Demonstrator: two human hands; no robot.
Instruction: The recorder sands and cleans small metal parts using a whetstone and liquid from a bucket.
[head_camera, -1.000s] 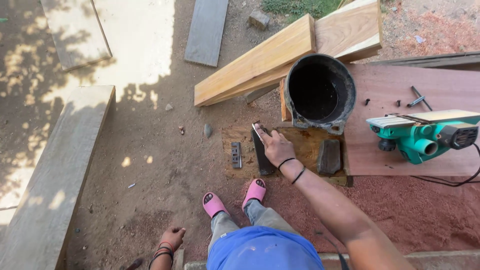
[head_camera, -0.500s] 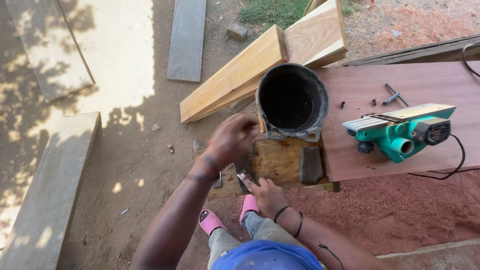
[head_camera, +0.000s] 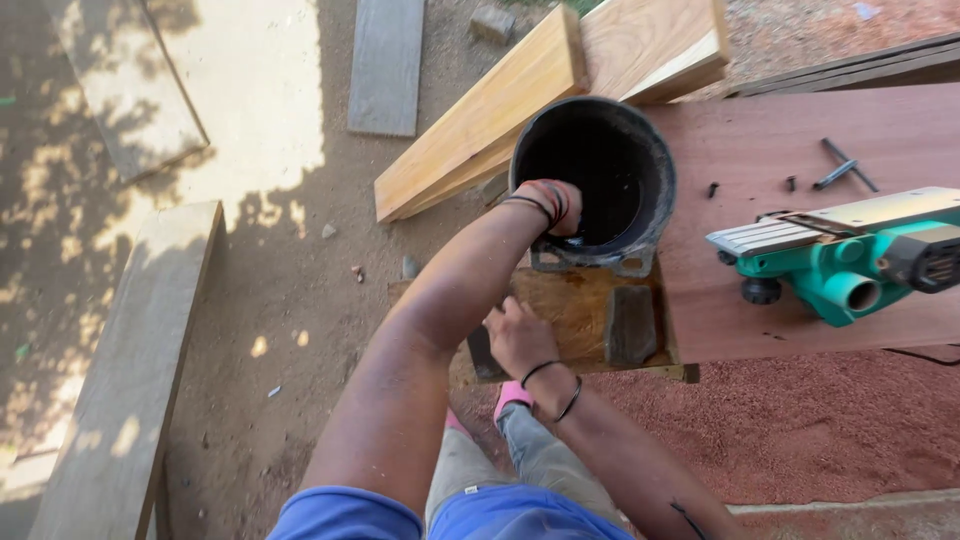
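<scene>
A black round plastic bucket (head_camera: 655, 165) was seen standing at the near edge of a wide reddish-brown board (head_camera: 800, 140), just behind a small, stained square wooden board (head_camera: 575, 310) laid on the bare earth. The left hand (head_camera: 548, 203) was reached over the near rim and dipped inside the bucket, its fingers curled downward. Whether anything was pinched in them could not be told, as the interior was dark. The right hand (head_camera: 520, 338) was pressed down on the left part of the small board, its fingers closed over a dark flat piece (head_camera: 480, 355) of which only an edge was shown. A dark grey rectangular stone (head_camera: 630, 325) was laid on the same board, just beside that hand and apart from it.

The step in hand was judged to be a fetching of something from the bucket, perhaps water, while the dark piece was kept pinned in place. The next move, so judged, would call for the left hand to be drawn clear of the rim and brought across to the small board, with the right hand's pressure held so that the piece was not shifted.

A green electric hand planer (head_camera: 850, 265) was rested on the reddish board to the right, with a few small dark screws and a metal key (head_camera: 838, 165) behind it. Pale yellow timber planks (head_camera: 480, 120) were stacked beyond the bucket.
</scene>
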